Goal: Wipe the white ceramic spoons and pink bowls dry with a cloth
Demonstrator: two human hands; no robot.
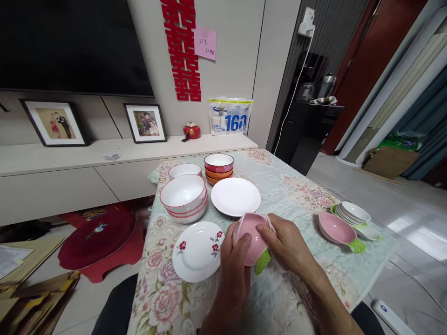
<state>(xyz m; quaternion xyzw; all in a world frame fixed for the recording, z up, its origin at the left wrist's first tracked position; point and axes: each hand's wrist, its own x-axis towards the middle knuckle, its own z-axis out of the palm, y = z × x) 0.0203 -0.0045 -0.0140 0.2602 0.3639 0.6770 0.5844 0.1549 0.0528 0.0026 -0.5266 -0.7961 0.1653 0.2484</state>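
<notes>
A small pink bowl with a green leaf-shaped handle is held up above the near part of the table, tilted so its inside faces me. My left hand grips its left side, thumb over the inside. Closed on the right side is my right hand, its thumb also reaching inside. Something pale, possibly a cloth, shows by the right fingers; I cannot tell. Left of the hands lies a white plate with red flowers. Just behind them is a stack of plain white plates.
Red-rimmed white bowls stand stacked at the left, with red and orange bowls behind. Another pink leaf-handled bowl and stacked white ones sit near the right edge. A flowered cloth covers the table; a red stool stands left.
</notes>
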